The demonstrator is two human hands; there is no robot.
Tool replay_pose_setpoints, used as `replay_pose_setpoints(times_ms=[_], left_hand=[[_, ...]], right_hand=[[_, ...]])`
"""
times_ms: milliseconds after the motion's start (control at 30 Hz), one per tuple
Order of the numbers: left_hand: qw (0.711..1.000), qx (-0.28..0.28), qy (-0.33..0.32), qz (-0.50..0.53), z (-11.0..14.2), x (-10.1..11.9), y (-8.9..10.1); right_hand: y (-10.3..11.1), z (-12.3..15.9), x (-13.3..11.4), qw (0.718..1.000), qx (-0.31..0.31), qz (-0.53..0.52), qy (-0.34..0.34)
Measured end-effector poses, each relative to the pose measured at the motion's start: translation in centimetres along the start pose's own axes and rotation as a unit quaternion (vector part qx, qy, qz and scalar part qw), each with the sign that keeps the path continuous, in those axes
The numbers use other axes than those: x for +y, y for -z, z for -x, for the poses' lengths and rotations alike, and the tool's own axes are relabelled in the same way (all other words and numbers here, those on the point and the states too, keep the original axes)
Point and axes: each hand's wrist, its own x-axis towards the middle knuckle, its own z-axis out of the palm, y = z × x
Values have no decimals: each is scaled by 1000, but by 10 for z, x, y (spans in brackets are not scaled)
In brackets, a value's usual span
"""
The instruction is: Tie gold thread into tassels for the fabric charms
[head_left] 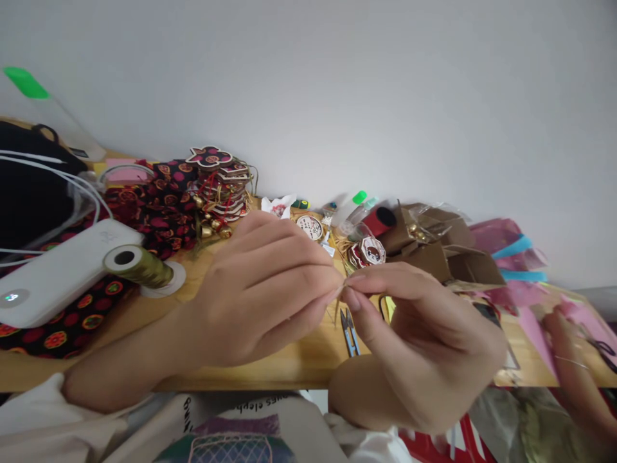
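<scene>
My left hand (pixel 263 292) and my right hand (pixel 419 334) meet fingertip to fingertip above the wooden table (pixel 289 363). Both are pinched on a thin golden thread (pixel 341 290) stretched between them. Small thread snips (pixel 351 331) lie on the table just below the fingertips. A spool of gold thread (pixel 142 267) lies on its side left of my left wrist.
A white power bank (pixel 53 273) rests on red-patterned black fabric (pixel 159 212) at left. A stack of ornaments with tassels and bells (pixel 219 183) stands behind. Brown paper boxes (pixel 448 254), round tags (pixel 369 251) and pink sheets (pixel 530 321) fill the right. Another person's hand (pixel 566 341) shows at far right.
</scene>
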Motion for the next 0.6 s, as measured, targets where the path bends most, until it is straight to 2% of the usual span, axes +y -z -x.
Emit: replay_pose_setpoints(times_ms=[300, 400, 600], left_hand=[[1000, 17, -4, -14, 0, 0, 0], [1000, 22, 3, 14, -1, 0, -1], [993, 5, 60, 101, -1, 0, -1]], right_hand=[[0, -1, -1, 1000, 6, 7, -2], [0, 0, 0, 1000, 7, 3, 1], [0, 0, 1, 1000, 4, 2, 6]])
